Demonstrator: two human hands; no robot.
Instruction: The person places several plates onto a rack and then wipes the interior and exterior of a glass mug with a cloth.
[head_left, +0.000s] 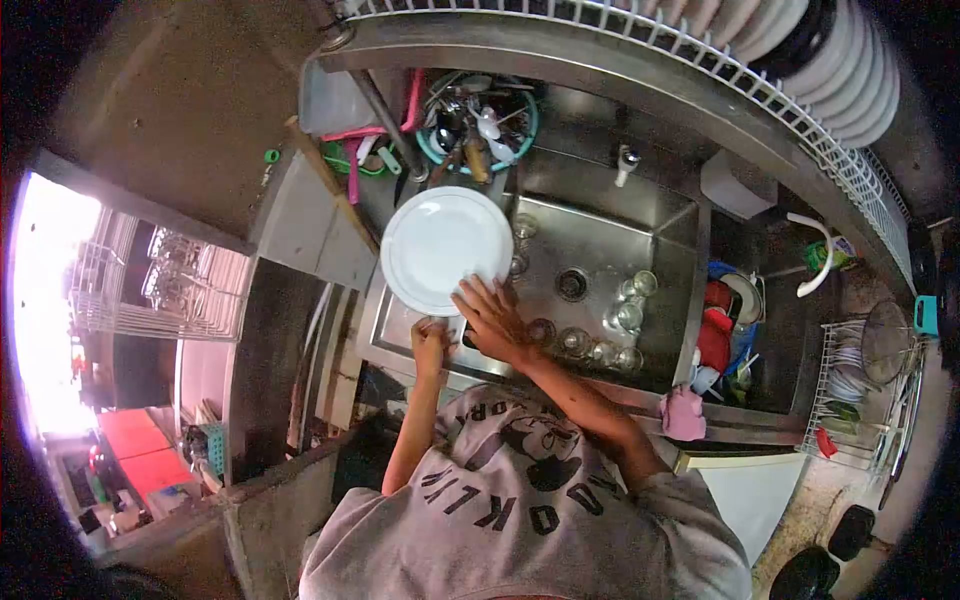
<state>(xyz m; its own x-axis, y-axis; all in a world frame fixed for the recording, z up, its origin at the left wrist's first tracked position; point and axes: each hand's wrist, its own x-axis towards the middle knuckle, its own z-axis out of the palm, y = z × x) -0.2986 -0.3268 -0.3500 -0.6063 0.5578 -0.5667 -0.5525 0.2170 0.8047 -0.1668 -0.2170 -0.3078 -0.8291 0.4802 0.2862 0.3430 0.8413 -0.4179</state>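
Observation:
A white round plate [440,245] lies at the left end of the steel sink [600,235], overlapping the ledge. My right hand [492,318] rests on the plate's lower right edge with its fingers spread. Just below the plate's near rim is my left hand [432,340], its fingers bent close to the rim; whether they grip anything is hidden. Several clear glasses [575,342] stand in the basin along its near side and right corner. Two more glasses [525,224] sit by the basin's left wall, beside the plate.
Behind the plate stands a blue basin [532,140] full of cutlery. A faucet [626,165] is on the back wall. Overhead runs a white rack [690,50] with stacked plates. A pink cloth [683,413] hangs at the sink's near right corner. Another dish rack [850,440] is at right.

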